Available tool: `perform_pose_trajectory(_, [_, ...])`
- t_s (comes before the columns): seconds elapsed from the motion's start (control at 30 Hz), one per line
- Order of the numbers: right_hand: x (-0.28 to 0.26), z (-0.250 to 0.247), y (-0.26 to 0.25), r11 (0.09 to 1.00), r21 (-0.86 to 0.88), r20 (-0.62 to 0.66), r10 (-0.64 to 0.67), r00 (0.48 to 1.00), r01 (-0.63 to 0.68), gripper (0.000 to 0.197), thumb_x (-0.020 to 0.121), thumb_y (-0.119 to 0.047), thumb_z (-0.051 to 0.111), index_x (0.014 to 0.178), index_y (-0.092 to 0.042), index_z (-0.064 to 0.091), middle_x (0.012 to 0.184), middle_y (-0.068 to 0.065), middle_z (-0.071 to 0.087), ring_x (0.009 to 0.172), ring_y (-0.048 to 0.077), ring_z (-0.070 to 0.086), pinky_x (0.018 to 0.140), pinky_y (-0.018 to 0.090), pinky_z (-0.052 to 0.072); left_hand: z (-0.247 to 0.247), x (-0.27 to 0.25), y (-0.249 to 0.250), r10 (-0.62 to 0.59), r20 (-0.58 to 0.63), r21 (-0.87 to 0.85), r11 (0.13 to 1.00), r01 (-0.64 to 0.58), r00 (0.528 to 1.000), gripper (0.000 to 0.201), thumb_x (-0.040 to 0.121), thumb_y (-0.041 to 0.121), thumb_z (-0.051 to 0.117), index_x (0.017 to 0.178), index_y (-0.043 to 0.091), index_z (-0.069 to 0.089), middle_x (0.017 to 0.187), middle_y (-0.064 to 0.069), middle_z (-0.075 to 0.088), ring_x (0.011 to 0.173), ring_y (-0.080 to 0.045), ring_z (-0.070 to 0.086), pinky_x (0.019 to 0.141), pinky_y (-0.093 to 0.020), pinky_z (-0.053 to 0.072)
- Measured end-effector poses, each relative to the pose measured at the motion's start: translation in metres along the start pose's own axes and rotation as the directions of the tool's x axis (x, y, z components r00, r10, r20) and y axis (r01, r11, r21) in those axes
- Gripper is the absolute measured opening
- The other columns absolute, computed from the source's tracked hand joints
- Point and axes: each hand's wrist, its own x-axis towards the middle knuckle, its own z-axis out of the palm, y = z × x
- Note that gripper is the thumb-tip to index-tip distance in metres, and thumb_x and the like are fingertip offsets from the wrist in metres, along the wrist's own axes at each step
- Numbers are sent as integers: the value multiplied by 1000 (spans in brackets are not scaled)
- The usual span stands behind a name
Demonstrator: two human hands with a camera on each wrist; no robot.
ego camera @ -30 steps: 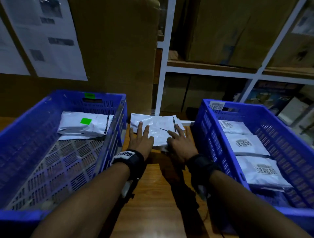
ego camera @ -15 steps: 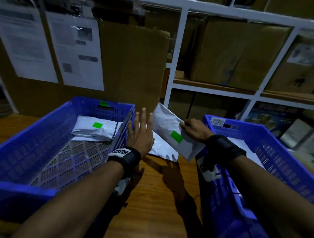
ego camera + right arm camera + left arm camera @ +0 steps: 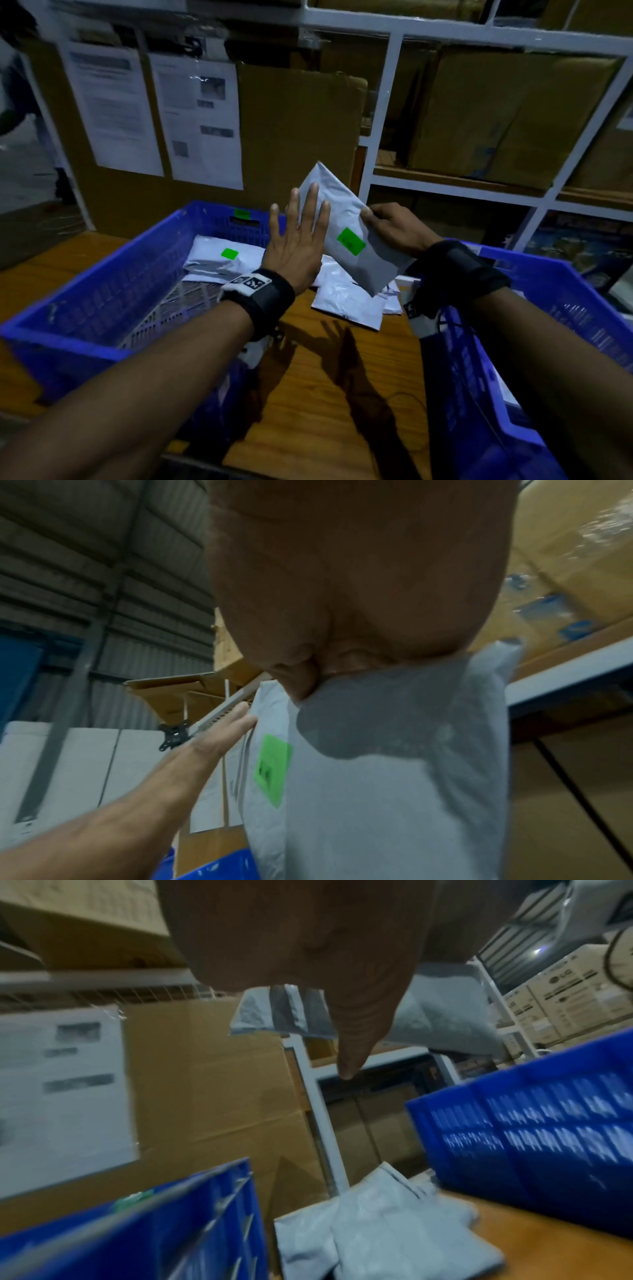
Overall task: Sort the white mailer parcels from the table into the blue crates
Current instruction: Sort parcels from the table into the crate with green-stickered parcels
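Above the table (image 3: 308,394), at 12 o'clock, the right hand (image 3: 397,229) pinches a parcel (image 3: 346,236) with green sticker; the left hand (image 3: 294,246) is spread flat against it. Sorting step: I think next it goes to the left crate (image 3: 102,308), at 10 o'clock, where another green-sticker parcel lies

White green-stickered parcel (image 3: 346,236) raised, tilted between crates (image 3: 102,308).
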Motion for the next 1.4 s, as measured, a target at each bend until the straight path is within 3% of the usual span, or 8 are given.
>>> perform_pose_trajectory(0.4, [81,62,-115,997,-77,-101,-35,994,28,46,105,-33,36,66,-10,45,66,9,49,63,26,44,56,35,28,-26,28,-113,-155,325,-215,948,232,933,103,93,54,54,156,10,-15,158,-21,-31,145,-47,-25,114,-66,-7])
perform_pose_trajectory(0.67, [130,136,-174,987,-46,-164,143,976,-152,46,97,-30,44,56,-9,39,57,5,42,65,32,47,60,32,27,3,29,-192,2,622,-356,892,280,783,122,79,82,49,157,10,-12,161,-20,-22,147,-47,-20,115,-67,-3])
perform_pose_trajectory(0.83, [146,172,-202,977,-93,-116,181,976,-193,48,94,-38,44,56,-9,39,72,17,50,68,34,48,65,35,34,40,32,-209,-32,593,-421,839,344,805,114,78,77,53,159,23,-6,165,-12,-10,150,-42,-10,118,-64,2])
perform_pose_trajectory(0.97, [146,188,-212,978,-126,-5,165,986,-164,41,99,-34,41,66,-9,47,76,15,52,72,33,51,66,34,34,86,32,-224,92,557,-516,817,257,825,124,52,99,31,156,33,19,163,-4,20,147,-37,22,113,-61,24])
perform_pose_trajectory(1.07, [141,198,-216,986,-106,112,139,984,-127,35,103,-34,36,85,-16,60,94,14,62,86,31,57,73,34,39,63,18,-237,246,589,-599,772,212,770,84,83,63,57,151,17,38,154,-10,40,141,-31,35,115,-47,30])
perform_pose_trajectory(1.2, [131,209,-225,990,47,293,113,949,-132,55,103,-54,19,127,-26,61,124,0,60,111,17,55,92,29,38,59,4,-256,253,613,-642,711,287,748,84,81,66,42,147,15,41,148,-18,44,130,-35,45,108,-49,39])
perform_pose_trajectory(1.27, [128,214,-226,982,121,354,92,931,-143,61,102,-57,15,133,-25,57,136,2,57,122,18,53,105,35,36,58,-2,-260,224,610,-643,700,310,760,56,99,40,45,145,9,44,148,-18,44,131,-34,45,109,-46,36])
perform_pose_trajectory(1.4, [129,225,-216,993,-13,371,113,922,-116,58,105,-50,23,154,-20,29,162,3,17,150,21,10,122,49,8,73,-13,-264,14,559,-582,719,381,829,40,99,17,50,137,4,51,139,-23,51,131,-40,46,107,-48,38])
